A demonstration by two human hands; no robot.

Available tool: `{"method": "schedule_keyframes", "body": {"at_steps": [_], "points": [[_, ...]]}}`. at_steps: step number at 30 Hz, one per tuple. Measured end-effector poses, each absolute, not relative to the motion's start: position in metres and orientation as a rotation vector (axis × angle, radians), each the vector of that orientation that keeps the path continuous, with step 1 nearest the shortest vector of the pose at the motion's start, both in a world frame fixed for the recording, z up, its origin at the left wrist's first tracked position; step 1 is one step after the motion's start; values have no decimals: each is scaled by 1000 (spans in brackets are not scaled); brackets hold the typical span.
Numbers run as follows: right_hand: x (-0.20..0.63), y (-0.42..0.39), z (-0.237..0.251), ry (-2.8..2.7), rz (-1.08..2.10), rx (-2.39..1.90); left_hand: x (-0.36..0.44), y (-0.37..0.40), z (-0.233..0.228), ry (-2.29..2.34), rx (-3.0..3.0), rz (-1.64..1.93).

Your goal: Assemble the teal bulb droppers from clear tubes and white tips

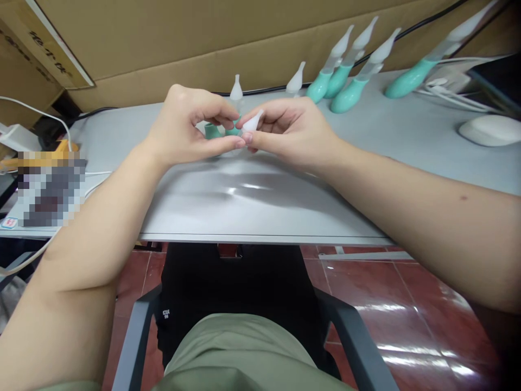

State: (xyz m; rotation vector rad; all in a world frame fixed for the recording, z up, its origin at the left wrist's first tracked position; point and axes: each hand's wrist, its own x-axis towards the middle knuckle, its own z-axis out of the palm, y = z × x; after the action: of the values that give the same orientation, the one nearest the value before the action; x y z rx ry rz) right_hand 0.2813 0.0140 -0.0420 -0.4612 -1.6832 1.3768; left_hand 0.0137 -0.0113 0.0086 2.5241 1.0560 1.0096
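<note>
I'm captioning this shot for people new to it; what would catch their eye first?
Probably the left hand and right hand close together over the grey table, with a small white tip at the right hand's fingers. Next, the mint-green bulbs with white nozzles, standing out along the table's back right. Then the glossy red floor tiles, below the table at lower right.

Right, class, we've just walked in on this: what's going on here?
A seated person is working with both hands at a table. The right hand pinches a small white tip; the left hand meets it, thumbs together, though its exact grip is unclear. Towards the back right are four teal bulbs topped with similar white tips.
</note>
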Motion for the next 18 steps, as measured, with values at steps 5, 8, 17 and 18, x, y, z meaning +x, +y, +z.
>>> {"method": "schedule_keyframes", "body": {"at_steps": [5,8,17,18], "points": [[282,13,-41,-1677,1363,-421,27,-27,13,1058,2467,1011],[282,10,-39,-1684,1346,-409,32,-32,12,1041,2390,1028],[280,3,-34,-1651,1339,-418,30,-29,13,965,2148,925],[281,3,-34,-1656,1359,-415,29,-30,17,955,2136,883]]}}
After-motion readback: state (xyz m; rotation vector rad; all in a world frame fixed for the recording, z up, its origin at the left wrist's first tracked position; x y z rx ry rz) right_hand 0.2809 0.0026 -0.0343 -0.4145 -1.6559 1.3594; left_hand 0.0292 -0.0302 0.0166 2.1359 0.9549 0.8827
